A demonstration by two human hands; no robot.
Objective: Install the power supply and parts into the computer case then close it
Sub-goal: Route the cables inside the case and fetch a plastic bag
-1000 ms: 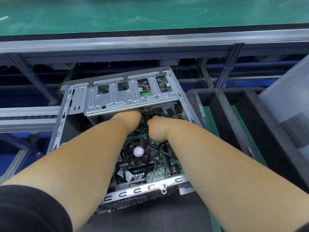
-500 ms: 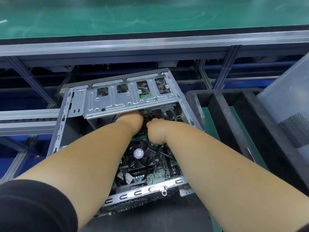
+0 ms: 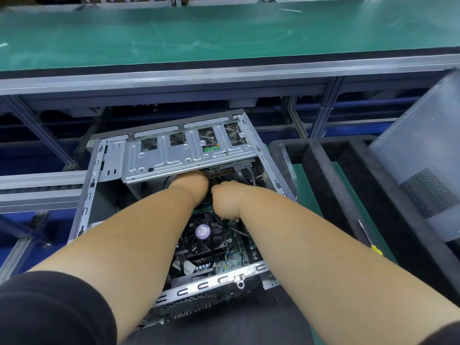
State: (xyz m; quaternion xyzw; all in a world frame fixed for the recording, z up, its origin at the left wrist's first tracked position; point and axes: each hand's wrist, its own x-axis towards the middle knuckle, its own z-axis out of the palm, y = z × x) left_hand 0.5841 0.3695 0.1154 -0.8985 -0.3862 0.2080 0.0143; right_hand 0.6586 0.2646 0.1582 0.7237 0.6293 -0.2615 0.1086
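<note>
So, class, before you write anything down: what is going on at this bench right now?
A person is working inside an open computer case lying on its side. Both hands, the left hand and the right hand, reach in under the metal drive cage, just past the CPU cooler fan, among some dark cables. The fingers are hidden, so what they hold cannot be told. The side panel leans at the right, so the case is not yet closed. A yellow-handled screwdriver lies beside it.

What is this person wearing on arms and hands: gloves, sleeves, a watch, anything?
Both forearms are bare from the elbow down. The left arm has a black sleeve pushed up above the elbow; a sliver of black sleeve shows at the right edge too. No gloves, watch or rings are visible on the left hand or right hand; the fingers are hidden.
</note>
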